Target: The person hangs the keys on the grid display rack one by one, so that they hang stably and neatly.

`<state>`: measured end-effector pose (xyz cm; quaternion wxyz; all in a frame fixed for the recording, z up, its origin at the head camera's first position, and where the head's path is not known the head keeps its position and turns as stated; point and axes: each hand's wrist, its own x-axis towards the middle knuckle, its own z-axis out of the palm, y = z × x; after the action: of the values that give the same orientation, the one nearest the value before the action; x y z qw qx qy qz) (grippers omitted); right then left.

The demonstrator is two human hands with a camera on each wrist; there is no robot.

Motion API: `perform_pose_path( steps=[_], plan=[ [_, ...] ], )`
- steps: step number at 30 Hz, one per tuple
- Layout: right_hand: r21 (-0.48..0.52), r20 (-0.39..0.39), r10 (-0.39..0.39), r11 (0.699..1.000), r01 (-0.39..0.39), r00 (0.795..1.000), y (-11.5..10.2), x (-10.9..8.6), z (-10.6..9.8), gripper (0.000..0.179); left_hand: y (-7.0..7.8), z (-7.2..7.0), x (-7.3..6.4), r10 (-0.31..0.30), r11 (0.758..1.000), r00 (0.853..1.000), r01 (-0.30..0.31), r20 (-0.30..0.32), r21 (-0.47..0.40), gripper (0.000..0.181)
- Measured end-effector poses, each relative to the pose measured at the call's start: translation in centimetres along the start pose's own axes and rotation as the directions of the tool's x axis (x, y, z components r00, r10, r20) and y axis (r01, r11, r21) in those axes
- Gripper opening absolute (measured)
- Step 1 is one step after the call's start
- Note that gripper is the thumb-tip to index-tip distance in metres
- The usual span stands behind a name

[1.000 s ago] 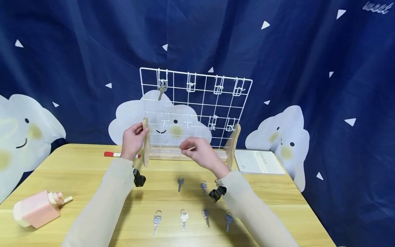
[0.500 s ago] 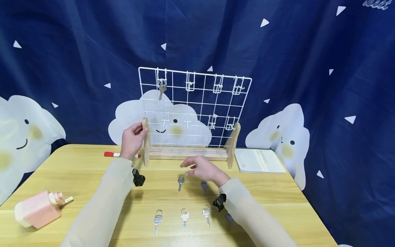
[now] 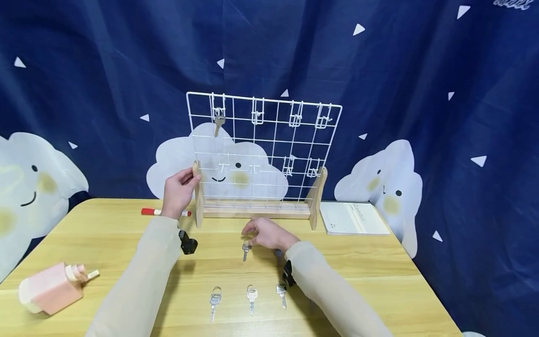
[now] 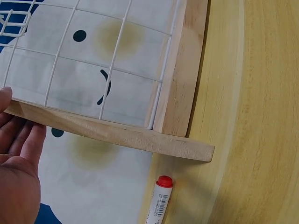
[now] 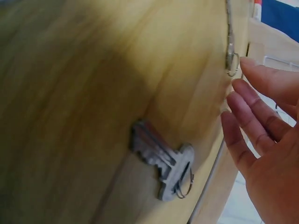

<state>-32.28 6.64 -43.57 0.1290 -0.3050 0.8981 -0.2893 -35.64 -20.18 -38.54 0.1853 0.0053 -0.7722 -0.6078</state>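
Observation:
My left hand [image 3: 178,193] holds the wooden side post [image 4: 112,135] of a white wire-grid rack [image 3: 275,140], thumb on one side and fingers on the other. My right hand [image 3: 269,234] is low over the table beside a silver key [image 3: 246,252] with a ring. In the right wrist view its thumb and fingertips lie apart around that key's ring [image 5: 233,70], and contact is hard to tell. A second ringed key [image 5: 175,170] lies just below the hand. One key [image 3: 219,124] hangs on the rack's upper left hook.
Several keys, one of them a silver key [image 3: 251,299], lie in a front row, partly hidden by my right sleeve. A red-capped marker [image 3: 148,211] lies left of the rack, a notepad [image 3: 353,220] right of it. A pink bottle [image 3: 52,288] lies at the left.
My right hand has come down from in front of the rack to the key on the table, its fingers spreading on the way. The left hand has stayed on the post.

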Motion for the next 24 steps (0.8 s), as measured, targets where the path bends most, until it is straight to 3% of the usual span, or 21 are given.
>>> perform_pose_path(
  steps=[11,19,24],
  plan=[
    [-0.107,0.016,-0.046,0.993,0.048,0.999,0.3,0.4,1.4,0.018,-0.5,-0.1,-0.6,-0.005,0.999,1.0,0.005,-0.001,0.052,0.046],
    [-0.023,0.031,-0.022,0.999,0.022,0.999,0.5,0.3,1.0,0.018,-0.4,0.0,-0.4,-0.003,0.999,1.0,0.003,-0.01,0.048,0.046],
    [0.041,0.003,-0.022,0.999,0.022,1.0,0.4,0.0,0.5,0.015,-0.4,-0.1,-0.3,-0.003,0.998,1.0,0.004,-0.017,0.059,0.047]
  ],
)
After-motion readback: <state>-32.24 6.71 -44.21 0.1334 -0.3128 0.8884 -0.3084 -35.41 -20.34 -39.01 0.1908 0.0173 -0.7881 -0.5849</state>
